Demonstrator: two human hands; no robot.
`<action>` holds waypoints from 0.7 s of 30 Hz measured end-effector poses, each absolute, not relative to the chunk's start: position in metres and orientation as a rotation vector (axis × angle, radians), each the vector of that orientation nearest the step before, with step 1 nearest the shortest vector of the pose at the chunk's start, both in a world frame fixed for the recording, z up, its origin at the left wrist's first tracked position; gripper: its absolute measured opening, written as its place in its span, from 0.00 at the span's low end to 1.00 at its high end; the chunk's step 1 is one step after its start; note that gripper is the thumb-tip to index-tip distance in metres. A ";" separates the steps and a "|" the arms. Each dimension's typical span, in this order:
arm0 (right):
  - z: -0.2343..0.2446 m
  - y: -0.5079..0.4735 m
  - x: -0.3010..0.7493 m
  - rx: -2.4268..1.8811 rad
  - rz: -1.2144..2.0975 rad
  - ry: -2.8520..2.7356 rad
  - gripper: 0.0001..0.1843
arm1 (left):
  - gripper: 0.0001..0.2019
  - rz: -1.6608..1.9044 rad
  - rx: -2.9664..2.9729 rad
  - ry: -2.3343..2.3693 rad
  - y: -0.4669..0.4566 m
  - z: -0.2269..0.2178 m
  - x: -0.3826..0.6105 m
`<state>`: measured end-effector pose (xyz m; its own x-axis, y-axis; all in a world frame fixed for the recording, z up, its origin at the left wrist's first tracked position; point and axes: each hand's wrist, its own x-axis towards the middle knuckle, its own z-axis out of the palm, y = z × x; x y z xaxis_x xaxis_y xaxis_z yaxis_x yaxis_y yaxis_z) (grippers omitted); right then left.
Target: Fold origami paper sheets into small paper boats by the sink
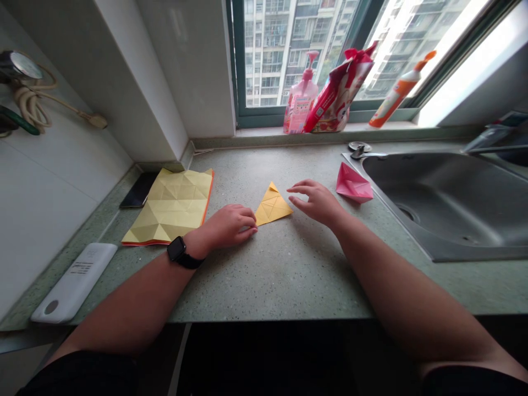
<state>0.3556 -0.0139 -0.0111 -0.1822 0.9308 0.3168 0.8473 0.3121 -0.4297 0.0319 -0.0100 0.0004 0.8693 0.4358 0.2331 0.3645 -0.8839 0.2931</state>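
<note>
A yellow paper folded into a triangle (274,206) lies on the counter between my hands, with crease lines across it and a small fold near its top point. At its lower left corner, the bent fingers of my left hand (231,225) pinch the paper's edge; a black watch is on that wrist. My right hand (315,201) hovers just off the triangle's right side, thumb and fingers apart and holding nothing. Further right, beside the sink, rests a pink folded paper shape (353,184).
Creased yellow sheets (175,203) over orange ones lie at left, against a dark phone (139,190). A white power bank (75,281) is nearer me. The steel sink (449,256) is at right. A pump bottle (300,104), red bag (340,93) and orange-white bottle (396,96) line the windowsill.
</note>
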 end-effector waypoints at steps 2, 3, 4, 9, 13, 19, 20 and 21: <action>-0.017 -0.013 0.353 -1.643 0.193 -2.123 0.16 | 0.10 0.424 2.814 0.612 -0.010 0.000 0.032; -0.021 -0.013 0.351 -1.668 0.188 -2.155 0.16 | 0.09 0.420 2.820 0.611 -0.009 -0.001 0.032; -0.024 -0.014 0.349 -1.686 0.183 -2.181 0.16 | 0.08 0.417 2.824 0.615 -0.009 -0.001 0.032; -0.032 -0.014 0.341 -1.701 0.134 -2.213 0.17 | 0.06 0.460 2.809 0.750 -0.010 -0.002 0.033; -0.033 -0.016 0.337 -1.687 0.092 -2.212 0.17 | 0.14 0.557 2.767 0.971 -0.012 -0.005 0.034; -0.032 -0.020 0.325 -1.669 0.044 -2.212 0.15 | 0.14 0.598 2.728 1.165 -0.007 -0.013 0.032; -0.032 -0.020 0.323 -1.677 0.041 -2.212 0.15 | 0.13 0.591 2.717 1.168 -0.006 -0.014 0.032; -0.032 -0.021 0.322 -1.688 0.039 -2.209 0.15 | 0.11 0.586 2.702 1.162 -0.005 -0.014 0.031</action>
